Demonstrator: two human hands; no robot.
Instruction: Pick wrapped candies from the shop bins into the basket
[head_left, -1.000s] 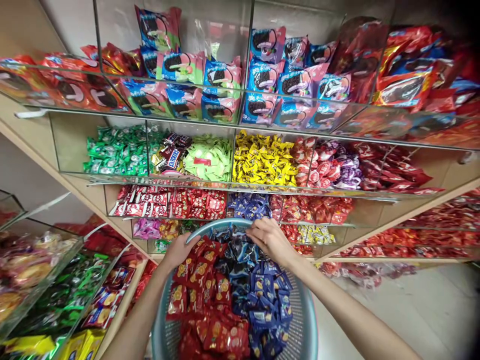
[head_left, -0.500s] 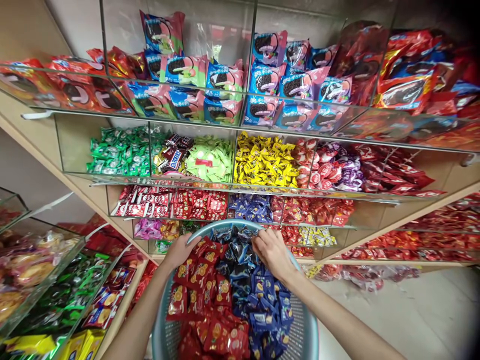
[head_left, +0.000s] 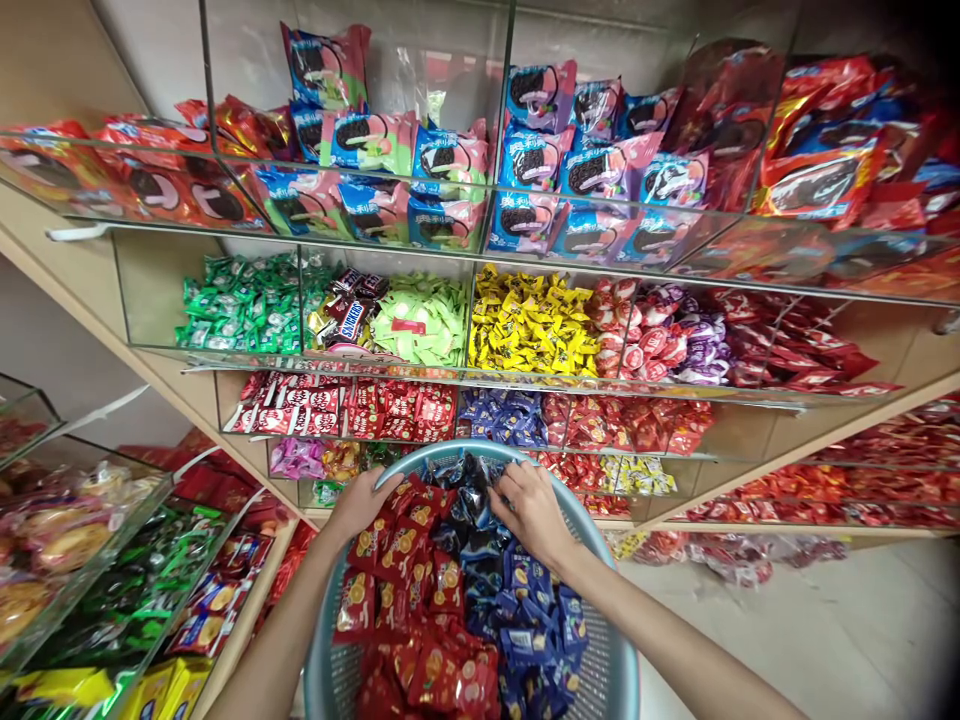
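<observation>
At the lower middle of the frame, a blue-green basket [head_left: 606, 630] is well filled: red packets [head_left: 409, 590] on its left, black-and-blue packets [head_left: 480, 545] towards the top, blue packets [head_left: 529, 640] on its right. The left hand [head_left: 361, 502] has its grip closed on the upper-left rim. The right hand [head_left: 531, 510] bends over the black-and-blue packets; whether its grip grasps one, I cannot tell. The three kinds already lie roughly grouped; what remains undone isn't clear.

Candies [head_left: 448, 585] lie in the basket [head_left: 627, 650] before the shelves [head_left: 750, 428].
</observation>
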